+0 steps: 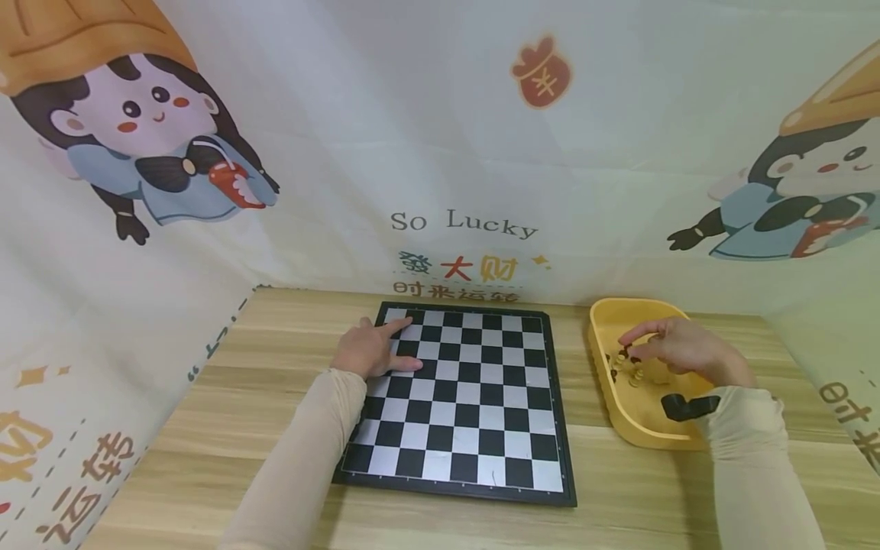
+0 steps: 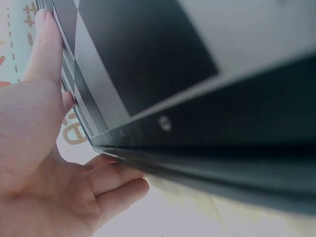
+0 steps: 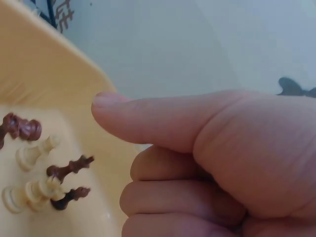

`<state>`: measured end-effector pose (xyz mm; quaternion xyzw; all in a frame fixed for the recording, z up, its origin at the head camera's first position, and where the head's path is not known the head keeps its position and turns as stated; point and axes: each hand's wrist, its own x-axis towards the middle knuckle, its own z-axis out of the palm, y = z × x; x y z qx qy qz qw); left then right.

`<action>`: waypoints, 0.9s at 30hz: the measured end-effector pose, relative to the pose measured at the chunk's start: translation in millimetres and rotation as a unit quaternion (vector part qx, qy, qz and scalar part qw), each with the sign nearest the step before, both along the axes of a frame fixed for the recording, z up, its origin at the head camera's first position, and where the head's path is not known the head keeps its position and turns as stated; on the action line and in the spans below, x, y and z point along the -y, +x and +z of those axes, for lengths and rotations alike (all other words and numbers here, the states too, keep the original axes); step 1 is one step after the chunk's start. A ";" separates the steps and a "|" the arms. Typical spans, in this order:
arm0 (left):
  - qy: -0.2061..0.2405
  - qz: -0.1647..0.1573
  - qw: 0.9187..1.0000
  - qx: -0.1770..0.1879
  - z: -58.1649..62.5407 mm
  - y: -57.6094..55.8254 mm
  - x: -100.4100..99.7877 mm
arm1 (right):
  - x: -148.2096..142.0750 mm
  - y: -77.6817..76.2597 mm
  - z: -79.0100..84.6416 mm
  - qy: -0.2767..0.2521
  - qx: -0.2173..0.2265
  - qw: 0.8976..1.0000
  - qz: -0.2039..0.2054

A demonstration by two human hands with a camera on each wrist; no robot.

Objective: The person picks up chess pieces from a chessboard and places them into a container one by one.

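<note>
A black-and-white chessboard (image 1: 457, 393) lies flat on the wooden table. My left hand (image 1: 367, 347) rests at its left edge, with thumb and index finger spread over the squares. In the left wrist view, the other fingers (image 2: 121, 185) lie against the board's rim. Over the yellow tray (image 1: 608, 401) hovers my right hand (image 1: 687, 347), its thumb (image 3: 143, 118) stretched out and lower fingers curled. No piece shows between thumb and index finger. Below the fingertips lie dark chess pieces (image 3: 69, 168) and cream ones (image 3: 37, 153).
The wooden table (image 1: 261, 397) extends around the board and tray. A white printed cloth (image 1: 330, 145) hangs behind and along both sides. A black wrist device (image 1: 687, 407) on the right sleeve sits above the tray.
</note>
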<state>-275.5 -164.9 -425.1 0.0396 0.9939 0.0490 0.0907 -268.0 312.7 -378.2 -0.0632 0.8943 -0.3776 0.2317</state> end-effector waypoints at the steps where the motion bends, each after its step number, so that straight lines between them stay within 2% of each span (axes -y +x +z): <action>1: -0.001 -0.001 1.000 -0.001 -0.3 -0.6 0.4 | 1.2 0.5 1.8 0.002 -0.005 1.000 0.000; 6: -0.006 -0.001 1.000 -0.009 -0.1 -3.9 1.3 | 6.9 2.4 9.1 0.003 -0.020 1.000 0.001; 13: -0.002 -0.004 1.000 -0.006 -0.4 -2.5 -0.8 | 12.2 5.2 12.9 0.011 -0.039 0.999 0.004; 20: 0.000 -0.010 1.000 -0.016 -2.0 -1.9 -4.1 | 26.8 6.6 15.3 0.060 -0.081 0.995 0.006; 27: 0.009 -0.009 1.000 0.001 2.5 1.3 -2.6 | 45.7 5.0 14.0 0.073 -0.094 0.993 0.009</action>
